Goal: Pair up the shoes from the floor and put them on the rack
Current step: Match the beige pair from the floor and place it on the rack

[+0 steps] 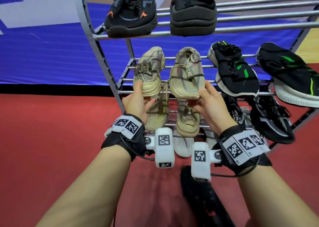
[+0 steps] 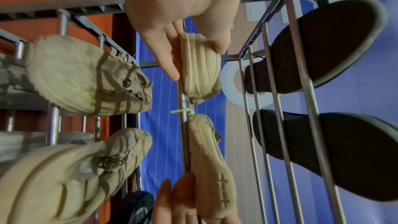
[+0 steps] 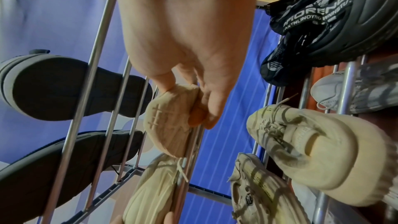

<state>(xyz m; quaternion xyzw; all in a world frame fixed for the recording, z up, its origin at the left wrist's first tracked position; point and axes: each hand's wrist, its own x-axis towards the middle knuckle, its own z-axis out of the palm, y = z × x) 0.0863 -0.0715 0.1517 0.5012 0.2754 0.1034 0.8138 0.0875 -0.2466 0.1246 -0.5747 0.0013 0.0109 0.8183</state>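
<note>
A pair of beige sneakers lies side by side on the middle shelf of the grey metal rack (image 1: 259,28). My left hand (image 1: 144,95) pinches the near end of the left beige sneaker (image 1: 150,69), thumb on top and fingers under the sole. My right hand (image 1: 201,95) grips the near end of the right beige sneaker (image 1: 187,73) the same way. The left wrist view shows the thumb and fingers on the ribbed sole (image 2: 200,67). The right wrist view shows that hand's fingers wrapped round the other sole (image 3: 170,122). Both soles sit against the shelf's front bar.
Two black shoes (image 1: 131,12) (image 1: 193,14) stand on the top shelf. A black-and-green pair (image 1: 234,69) fills the middle shelf's right half. Another beige pair (image 1: 187,123) and black-and-white shoes (image 1: 271,119) sit on the lower shelf. A black shoe (image 1: 203,197) lies on the red floor.
</note>
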